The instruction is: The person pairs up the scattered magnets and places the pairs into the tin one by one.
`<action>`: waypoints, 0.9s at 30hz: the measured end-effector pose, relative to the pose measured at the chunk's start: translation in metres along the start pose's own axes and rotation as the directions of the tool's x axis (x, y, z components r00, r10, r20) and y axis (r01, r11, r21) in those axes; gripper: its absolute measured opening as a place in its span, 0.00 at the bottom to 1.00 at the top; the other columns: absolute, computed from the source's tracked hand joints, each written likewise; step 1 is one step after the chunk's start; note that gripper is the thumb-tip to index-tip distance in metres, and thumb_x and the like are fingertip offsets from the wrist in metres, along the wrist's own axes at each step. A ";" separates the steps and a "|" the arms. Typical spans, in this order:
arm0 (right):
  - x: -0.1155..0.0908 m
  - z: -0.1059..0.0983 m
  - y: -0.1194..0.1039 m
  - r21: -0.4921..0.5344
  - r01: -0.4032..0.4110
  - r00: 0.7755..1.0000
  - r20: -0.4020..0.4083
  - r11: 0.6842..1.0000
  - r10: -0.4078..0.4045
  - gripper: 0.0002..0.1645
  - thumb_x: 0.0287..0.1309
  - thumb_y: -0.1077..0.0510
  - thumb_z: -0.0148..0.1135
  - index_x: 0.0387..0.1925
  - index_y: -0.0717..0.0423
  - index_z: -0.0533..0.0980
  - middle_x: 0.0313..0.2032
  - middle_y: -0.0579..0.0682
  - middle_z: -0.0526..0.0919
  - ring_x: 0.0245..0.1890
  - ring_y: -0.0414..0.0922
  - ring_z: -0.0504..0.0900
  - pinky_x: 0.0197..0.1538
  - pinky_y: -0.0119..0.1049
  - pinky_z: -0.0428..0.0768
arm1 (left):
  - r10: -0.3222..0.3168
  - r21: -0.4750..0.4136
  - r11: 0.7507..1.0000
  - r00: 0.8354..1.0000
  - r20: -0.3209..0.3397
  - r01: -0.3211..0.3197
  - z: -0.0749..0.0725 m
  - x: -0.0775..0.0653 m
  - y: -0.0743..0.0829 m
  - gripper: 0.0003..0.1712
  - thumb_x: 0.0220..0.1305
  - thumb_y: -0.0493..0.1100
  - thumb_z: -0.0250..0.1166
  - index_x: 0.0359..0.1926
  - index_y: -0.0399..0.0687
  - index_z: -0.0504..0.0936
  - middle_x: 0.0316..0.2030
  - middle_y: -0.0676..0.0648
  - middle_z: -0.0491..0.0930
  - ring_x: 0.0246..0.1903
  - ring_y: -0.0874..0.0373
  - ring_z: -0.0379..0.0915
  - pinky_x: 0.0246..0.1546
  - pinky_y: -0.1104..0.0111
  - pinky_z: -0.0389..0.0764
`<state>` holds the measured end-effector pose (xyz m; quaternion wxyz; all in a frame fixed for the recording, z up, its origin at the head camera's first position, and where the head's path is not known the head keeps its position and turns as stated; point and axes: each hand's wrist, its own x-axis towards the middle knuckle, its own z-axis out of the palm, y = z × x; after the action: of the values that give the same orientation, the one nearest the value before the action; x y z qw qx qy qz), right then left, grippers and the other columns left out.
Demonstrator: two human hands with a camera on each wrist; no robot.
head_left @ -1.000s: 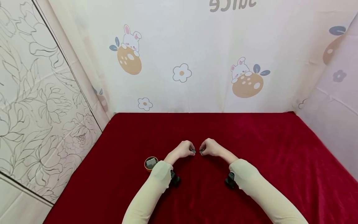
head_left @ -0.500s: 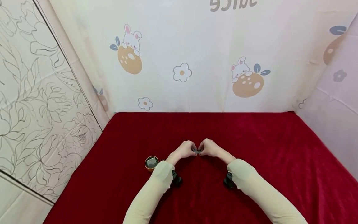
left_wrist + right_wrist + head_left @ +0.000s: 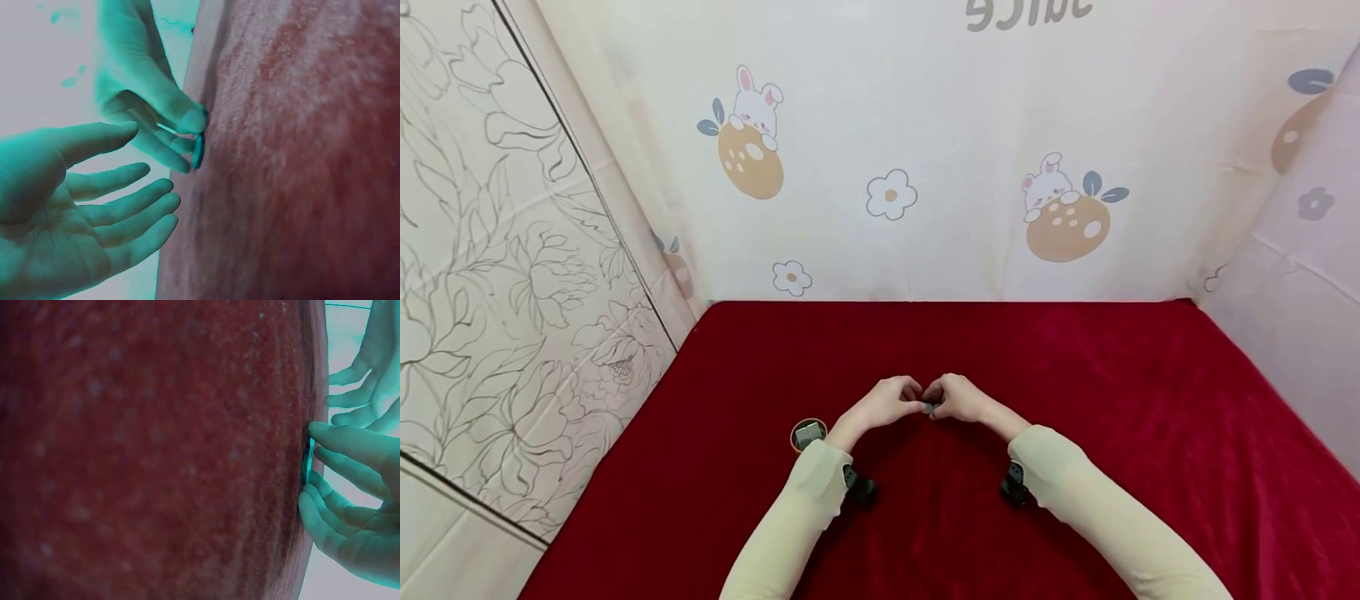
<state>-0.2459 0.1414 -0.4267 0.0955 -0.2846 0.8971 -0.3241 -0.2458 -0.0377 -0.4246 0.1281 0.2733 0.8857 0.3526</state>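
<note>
My right hand (image 3: 957, 398) holds a small, flat, dark grey piece (image 3: 928, 408) low over the red cloth. In the right wrist view the piece (image 3: 308, 459) shows edge-on, between the thumb and fingertips. Whether it is one piece or two joined is too small to tell. Just left of it, my left hand (image 3: 886, 402) has its fingers apart and loosely straight. The left wrist view shows that hand (image 3: 94, 206) with nothing in it, a little away from the piece (image 3: 198, 150). The right hand's fingers partly hide the piece.
A small round bowl (image 3: 792, 437) with an orange-brown rim stands left of the left forearm, which partly covers it. Grey rectangular blocks (image 3: 808, 434) lie inside. Red velvety cloth (image 3: 1075, 358) covers the table, and patterned curtains (image 3: 887, 100) hang behind it and at the sides.
At first each hand pinched a small grey piece with a gap between them. The pieces came together, then the left hand let go and drew slightly left.
</note>
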 end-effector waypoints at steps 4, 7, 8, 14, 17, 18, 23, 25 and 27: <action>0.001 0.002 0.001 -0.016 -0.008 1.000 -0.009 1.000 0.008 0.15 0.42 0.68 0.65 0.37 0.68 0.79 0.33 0.56 0.82 0.31 0.46 0.79 0.32 0.32 0.76 | 0.024 0.010 1.000 0.999 -0.023 -0.024 -0.007 -0.012 0.001 0.17 0.59 0.42 0.58 0.47 0.37 0.74 0.38 0.43 0.76 0.38 0.55 0.73 0.37 0.69 0.74; 0.001 0.003 0.001 -0.047 0.006 1.000 -0.012 0.999 -0.006 0.14 0.42 0.68 0.65 0.36 0.67 0.79 0.31 0.54 0.79 0.31 0.46 0.77 0.31 0.30 0.75 | 0.047 0.026 0.999 0.998 -0.032 -0.046 -0.012 -0.020 0.001 0.17 0.59 0.42 0.58 0.47 0.36 0.74 0.39 0.42 0.76 0.38 0.55 0.73 0.38 0.69 0.73; 0.001 0.003 0.001 -0.056 0.008 1.000 -0.013 0.998 -0.009 0.13 0.42 0.68 0.66 0.35 0.66 0.80 0.30 0.53 0.78 0.31 0.46 0.76 0.31 0.29 0.75 | 0.055 0.029 0.998 0.998 -0.033 -0.054 -0.013 -0.022 0.000 0.17 0.60 0.41 0.58 0.47 0.36 0.74 0.39 0.42 0.76 0.38 0.55 0.73 0.38 0.69 0.73; 0.002 0.004 -0.001 -0.077 0.023 1.000 -0.011 0.997 -0.024 0.11 0.43 0.68 0.65 0.33 0.66 0.80 0.30 0.53 0.79 0.31 0.46 0.77 0.31 0.30 0.75 | 0.085 0.023 0.996 0.995 -0.048 -0.084 -0.019 -0.037 -0.002 0.17 0.60 0.41 0.58 0.48 0.35 0.73 0.41 0.41 0.75 0.39 0.54 0.72 0.40 0.67 0.73; 0.003 0.004 -0.002 -0.084 0.023 1.000 -0.001 0.996 -0.023 0.10 0.43 0.69 0.63 0.33 0.66 0.80 0.30 0.54 0.81 0.30 0.44 0.78 0.31 0.31 0.75 | 0.091 0.015 0.996 0.994 -0.057 -0.090 -0.022 -0.046 -0.003 0.17 0.60 0.41 0.58 0.48 0.35 0.73 0.42 0.40 0.75 0.40 0.53 0.72 0.41 0.64 0.73; 0.003 0.004 -0.002 -0.088 0.018 1.000 0.001 0.996 -0.018 0.10 0.43 0.69 0.63 0.33 0.66 0.80 0.30 0.54 0.81 0.29 0.44 0.78 0.31 0.31 0.75 | 0.091 0.010 0.996 0.994 -0.059 -0.091 -0.023 -0.048 -0.004 0.18 0.60 0.41 0.58 0.48 0.35 0.73 0.42 0.39 0.75 0.41 0.52 0.72 0.42 0.63 0.73; 0.003 0.005 -0.002 -0.108 0.008 1.000 0.002 0.994 -0.008 0.10 0.41 0.69 0.62 0.32 0.65 0.79 0.30 0.54 0.80 0.29 0.44 0.77 0.31 0.31 0.75 | 0.097 0.021 0.995 0.993 -0.070 -0.096 -0.029 -0.060 -0.003 0.18 0.60 0.41 0.57 0.49 0.36 0.73 0.43 0.40 0.74 0.42 0.51 0.71 0.43 0.59 0.72; 0.003 0.006 -0.002 -0.114 0.027 1.000 -0.001 0.993 -0.027 0.10 0.41 0.69 0.62 0.31 0.65 0.79 0.30 0.54 0.80 0.29 0.44 0.77 0.30 0.30 0.75 | 0.100 0.039 0.995 0.992 -0.081 -0.097 -0.031 -0.064 -0.004 0.18 0.60 0.42 0.58 0.49 0.37 0.73 0.42 0.41 0.74 0.42 0.51 0.70 0.43 0.59 0.72; 0.003 0.006 -0.002 -0.107 0.042 0.999 -0.003 0.993 -0.042 0.10 0.41 0.69 0.62 0.31 0.65 0.79 0.30 0.54 0.80 0.28 0.43 0.77 0.30 0.30 0.74 | 0.100 0.045 0.994 0.991 -0.091 -0.096 -0.034 -0.069 -0.006 0.18 0.59 0.42 0.58 0.49 0.37 0.73 0.43 0.42 0.74 0.43 0.50 0.70 0.44 0.59 0.72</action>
<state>-0.2456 0.1349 -0.4299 0.0708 -0.3073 0.9073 -0.2782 -0.2055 -0.0996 -0.4019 0.0638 0.3022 0.8833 0.3526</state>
